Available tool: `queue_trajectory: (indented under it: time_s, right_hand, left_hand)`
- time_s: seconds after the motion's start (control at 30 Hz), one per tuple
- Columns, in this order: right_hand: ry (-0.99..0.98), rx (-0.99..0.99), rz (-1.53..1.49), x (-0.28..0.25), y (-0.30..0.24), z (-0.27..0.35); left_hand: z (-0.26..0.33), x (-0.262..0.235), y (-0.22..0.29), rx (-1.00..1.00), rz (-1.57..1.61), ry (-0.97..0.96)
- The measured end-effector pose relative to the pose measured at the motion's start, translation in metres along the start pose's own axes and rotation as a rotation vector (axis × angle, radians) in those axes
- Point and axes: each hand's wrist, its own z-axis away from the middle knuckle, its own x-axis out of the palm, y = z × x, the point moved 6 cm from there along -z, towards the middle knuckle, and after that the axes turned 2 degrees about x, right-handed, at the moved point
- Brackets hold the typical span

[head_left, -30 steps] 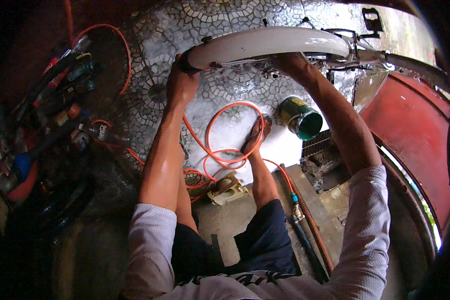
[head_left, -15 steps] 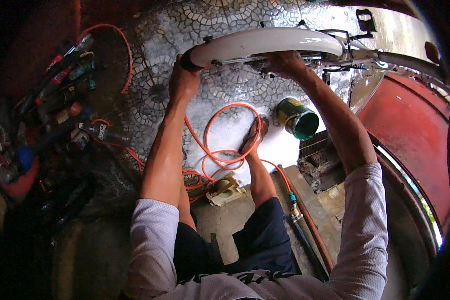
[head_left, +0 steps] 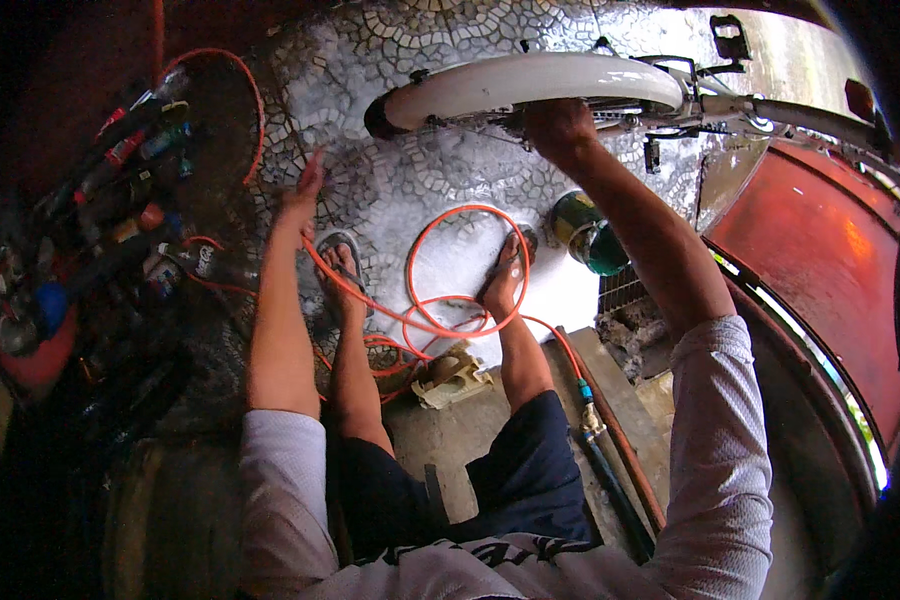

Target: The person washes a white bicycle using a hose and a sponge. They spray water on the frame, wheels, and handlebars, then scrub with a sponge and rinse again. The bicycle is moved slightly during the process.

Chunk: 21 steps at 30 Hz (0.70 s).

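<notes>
The green bucket (head_left: 576,222) is taken as landmark; it is seen on the mosaic floor (head_left: 310,120), its mouth turned toward the wearer, one edge covered in view by the right forearm (head_left: 660,230).

A bicycle (head_left: 730,108), shown in part, is located beyond the bucket; its pale fender (head_left: 530,80) is extended from beyond the bucket toward the left, finished by a dark tip (head_left: 378,118); a pedal (head_left: 730,38) is noted beyond the bucket and to its right.

The right hand (head_left: 560,128) is placed beyond the bucket, under the near edge of the fender; its fingers are hidden there, so whether anything is grasped cannot be told.

The left hand (head_left: 298,205) is held well left of the bucket, apart from the fender; its grip is released, the fingers extended; the orange hose (head_left: 470,208) is passed close by its wrist; contact cannot be told.

The hose is looped left of the bucket; a teal connector (head_left: 584,390) is fitted to it, on the wearer's side of the bucket; the sandalled right foot (head_left: 508,268) is planted just left of the bucket, the left foot (head_left: 340,265) farther left; a red panel (head_left: 810,220) is seen to the bucket's right; bottles (head_left: 140,145) are heaped far to its left.
</notes>
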Motion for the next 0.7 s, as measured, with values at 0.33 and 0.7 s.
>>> queue_trajectory:
  time_s: [0.33,0.7]
  right_hand:
    - [0.049,-0.367,0.133,-0.012,-0.004,-0.007]
    - [-0.030,-0.151,-0.029,0.005,0.014,0.000]
  left_hand:
    - [0.048,-0.025,0.109,1.054,-0.027,0.639]
    - [0.003,0.074,0.107,0.923,-0.496,0.275]
